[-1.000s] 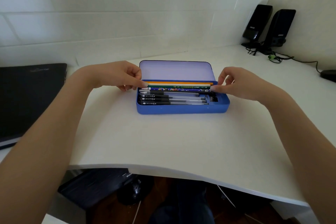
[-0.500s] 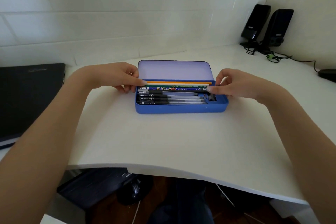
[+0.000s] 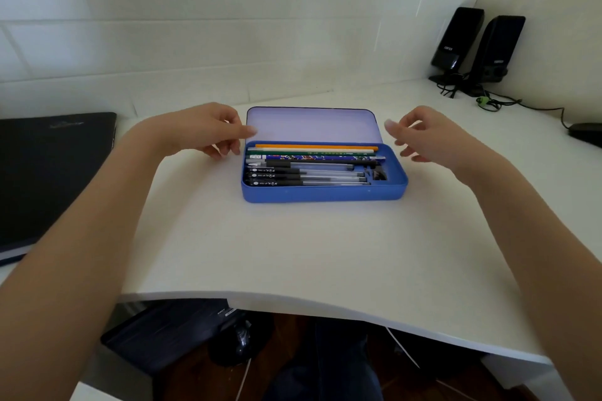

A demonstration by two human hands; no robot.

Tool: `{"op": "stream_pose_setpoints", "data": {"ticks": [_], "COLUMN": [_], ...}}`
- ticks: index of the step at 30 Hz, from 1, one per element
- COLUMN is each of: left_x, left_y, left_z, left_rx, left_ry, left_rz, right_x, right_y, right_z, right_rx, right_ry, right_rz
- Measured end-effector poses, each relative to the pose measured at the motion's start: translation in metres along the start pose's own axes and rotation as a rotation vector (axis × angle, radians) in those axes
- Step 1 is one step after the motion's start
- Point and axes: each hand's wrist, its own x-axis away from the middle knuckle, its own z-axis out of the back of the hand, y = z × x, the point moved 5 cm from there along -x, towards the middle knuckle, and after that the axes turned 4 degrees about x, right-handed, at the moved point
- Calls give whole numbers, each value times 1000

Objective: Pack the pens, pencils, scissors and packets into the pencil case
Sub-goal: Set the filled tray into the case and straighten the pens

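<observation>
A blue pencil case (image 3: 322, 195) lies open on the white desk, its pale lilac lid (image 3: 312, 125) tilted back. Inside lie an orange pencil (image 3: 316, 147), a green pencil (image 3: 309, 152), a patterned blue pencil (image 3: 319, 158) and several black-grip pens (image 3: 306, 175). A small dark item (image 3: 379, 174) sits in the right compartment. My left hand (image 3: 208, 132) hovers just left of the case, fingers apart, holding nothing. My right hand (image 3: 423, 137) hovers at the lid's right end, fingers spread, also holding nothing.
A closed black laptop (image 3: 49, 172) lies at the left. Two black speakers (image 3: 475, 49) with cables stand at the back right, and a dark device (image 3: 586, 133) sits at the right edge. The desk's curved front edge (image 3: 293, 303) is near me.
Both hands have let go of the pencils and lifted off the case, moving outward and up. The pencils now lie in the case.
</observation>
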Motion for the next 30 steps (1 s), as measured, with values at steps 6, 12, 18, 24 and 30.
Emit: {"op": "stream_pose_setpoints", "data": {"ticks": [6, 12, 18, 24, 30], "left_x": [0, -2, 0, 2, 2], "left_y": [0, 2, 11, 24, 42], "left_z": [4, -6, 10, 5, -52], "left_rx": [70, 60, 415, 473, 181], "left_ry": [109, 74, 192, 219, 139], "left_rz": [46, 9, -109, -209, -317], "right_x": [-1, -3, -12, -8, 0], "right_y": [2, 4, 1, -9, -25], "right_z": [-24, -32, -21, -12, -36], "right_rx": [-3, -248, -556, -594, -259], "right_ry": [-109, -44, 79, 133, 46], "right_rz": [17, 0, 6, 31, 169]}}
